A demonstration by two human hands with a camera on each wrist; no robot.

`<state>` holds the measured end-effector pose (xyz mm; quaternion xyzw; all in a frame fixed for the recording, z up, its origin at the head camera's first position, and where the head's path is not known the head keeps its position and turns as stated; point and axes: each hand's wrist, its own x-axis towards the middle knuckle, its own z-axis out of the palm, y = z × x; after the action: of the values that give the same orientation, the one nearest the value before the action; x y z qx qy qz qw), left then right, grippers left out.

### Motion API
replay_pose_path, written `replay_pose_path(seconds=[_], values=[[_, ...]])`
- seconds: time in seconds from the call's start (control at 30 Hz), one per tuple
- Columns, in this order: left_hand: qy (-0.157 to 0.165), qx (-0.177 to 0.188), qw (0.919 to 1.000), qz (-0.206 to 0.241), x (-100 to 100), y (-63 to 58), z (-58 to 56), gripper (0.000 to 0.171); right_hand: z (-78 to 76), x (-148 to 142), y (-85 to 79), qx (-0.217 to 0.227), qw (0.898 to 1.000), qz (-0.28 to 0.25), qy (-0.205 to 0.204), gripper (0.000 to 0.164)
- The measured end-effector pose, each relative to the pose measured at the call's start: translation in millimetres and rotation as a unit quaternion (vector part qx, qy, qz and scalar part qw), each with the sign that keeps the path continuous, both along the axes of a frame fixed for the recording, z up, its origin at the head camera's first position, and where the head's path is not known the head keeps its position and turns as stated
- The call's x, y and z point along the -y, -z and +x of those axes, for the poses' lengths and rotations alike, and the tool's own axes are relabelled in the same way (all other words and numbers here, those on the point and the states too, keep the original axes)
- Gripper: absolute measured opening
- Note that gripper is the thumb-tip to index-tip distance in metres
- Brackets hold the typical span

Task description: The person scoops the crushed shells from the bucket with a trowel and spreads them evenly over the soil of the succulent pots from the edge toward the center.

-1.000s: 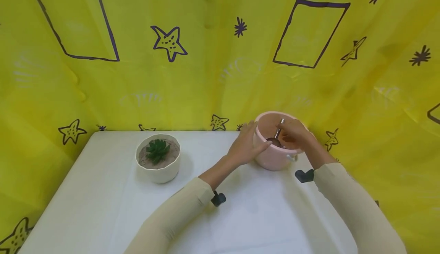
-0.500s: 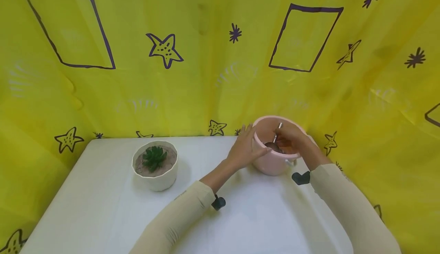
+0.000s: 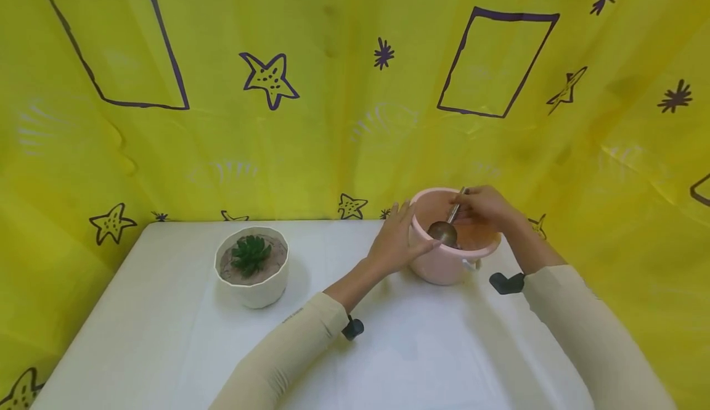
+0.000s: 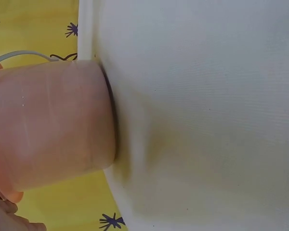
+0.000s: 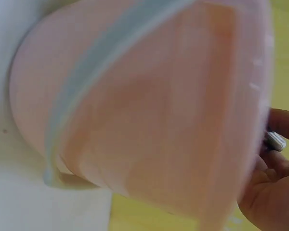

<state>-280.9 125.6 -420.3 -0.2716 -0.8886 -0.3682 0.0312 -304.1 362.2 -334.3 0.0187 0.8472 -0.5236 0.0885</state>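
Observation:
A pink bucket (image 3: pixel 440 268) stands on the white table at the back right. My right hand (image 3: pixel 485 206) pinches the metal handle of a ladle over the bucket's right rim. The ladle's round dark bowl (image 3: pixel 442 232) shows inside the bucket near the front rim, its handle slanting up to the right. In the right wrist view, a shiny handle end (image 5: pixel 275 140) pokes out between the fingers. My left hand (image 3: pixel 395 243) rests against the bucket's left side with fingers spread and the thumb laid along the front rim. What lies at the bucket's bottom is mostly hidden.
A cream pot (image 3: pixel 255 296) with a small green succulent (image 3: pixel 251 254) in greyish soil stands on the left of the white table (image 3: pixel 166 323). A yellow curtain (image 3: pixel 322 139) with purple drawings hangs close behind and beside it. The bucket has a pale handle (image 5: pixel 82 91).
My right hand has moved up and right with the ladle; its bowl shows more fully and its handle leans further right. The left hand keeps its place on the bucket.

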Motion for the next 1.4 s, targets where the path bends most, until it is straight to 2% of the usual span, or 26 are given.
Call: replay_pose_path(seconds=[0.13, 0.27, 0.37, 0.57, 0.7, 0.93, 1.07, 1.3, 1.4], values=[[-0.005, -0.008, 0.9999, -0.014, 1.1, -1.0, -2.5, 0.103, 0.8, -1.7, -14.3, -0.049, 0.999, 0.002, 0.017, 0.04], [-0.007, -0.013, 0.9998, -0.014, 2.2, -0.9, -4.7, 0.104, 1.1, -1.8, -17.2, -0.112, 0.993, 0.027, 0.03, 0.039], [-0.007, -0.012, 0.9998, -0.011, 2.6, -0.3, -5.4, 0.104, 2.5, -0.4, -12.9, -0.155, 0.986, 0.065, 0.014, 0.032], [-0.003, -0.008, 0.9999, -0.009, 1.6, 0.1, -4.6, 0.103, 3.3, 2.5, 7.8, -0.226, 0.963, 0.148, -0.013, 0.019], [-0.001, -0.003, 1.0, -0.006, -0.2, 0.1, -2.5, 0.103, 5.0, 2.8, 19.4, -0.232, 0.955, 0.186, -0.016, 0.02], [0.003, 0.003, 1.0, 0.003, -2.1, -0.5, 1.4, 0.102, 7.3, 2.1, 25.3, -0.229, 0.942, 0.244, 0.037, 0.028], [-0.002, 0.002, 1.0, 0.002, -2.2, 0.1, 2.0, 0.102, 7.8, 4.4, 24.3, -0.209, 0.945, 0.246, 0.058, 0.033], [-0.005, 0.0, 1.0, -0.004, -1.3, 3.8, 0.6, 0.104, 10.2, 10.8, 26.5, -0.209, 0.937, 0.254, 0.12, 0.041], [-0.006, -0.007, 0.9999, -0.006, -0.5, 3.9, -0.8, 0.104, 8.8, 15.1, 27.6, -0.202, 0.941, 0.235, 0.136, 0.04]])
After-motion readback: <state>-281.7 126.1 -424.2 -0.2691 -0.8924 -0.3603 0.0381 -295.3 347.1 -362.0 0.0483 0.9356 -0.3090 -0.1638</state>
